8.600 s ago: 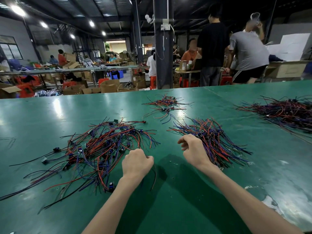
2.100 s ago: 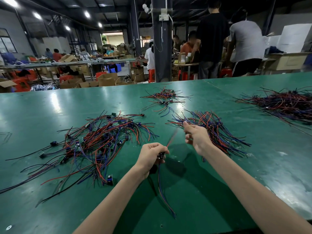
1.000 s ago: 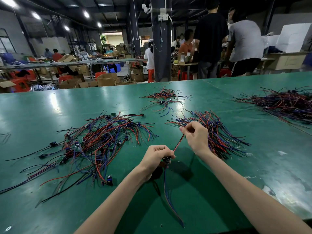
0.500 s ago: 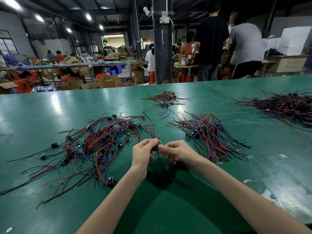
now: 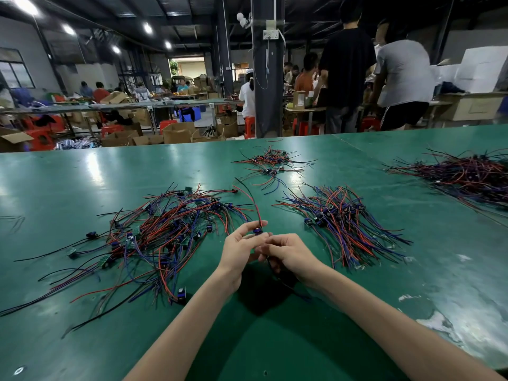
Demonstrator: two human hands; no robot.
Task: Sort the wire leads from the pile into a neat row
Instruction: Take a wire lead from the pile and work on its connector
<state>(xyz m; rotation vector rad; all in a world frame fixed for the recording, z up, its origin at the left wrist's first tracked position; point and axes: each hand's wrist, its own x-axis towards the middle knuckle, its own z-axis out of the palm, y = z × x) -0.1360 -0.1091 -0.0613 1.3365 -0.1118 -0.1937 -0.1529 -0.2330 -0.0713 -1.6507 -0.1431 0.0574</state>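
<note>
Fingers [image 5: 249, 227] of left hand [image 5: 239, 251] pinch one wire lead [image 5: 257, 231] at its small blue part; its red and black strands rise beyond them. Right hand [image 5: 294, 254] touches the left, fingers curled round the same lead's dark tail, trailing nearer the body. Wire heaps on green table [image 5: 82, 174]: four. Tangled pile [image 5: 165, 235] just left of fingers; neat row [image 5: 343, 226] to their right; small cluster [image 5: 272, 163] beyond; fourth heap [image 5: 467, 174] far right, well apart.

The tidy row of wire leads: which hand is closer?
Right. The right hand is just left of the tidy row of wire leads; the left hand is farther left, by the tangled pile. Both hold one wire lead.
</note>
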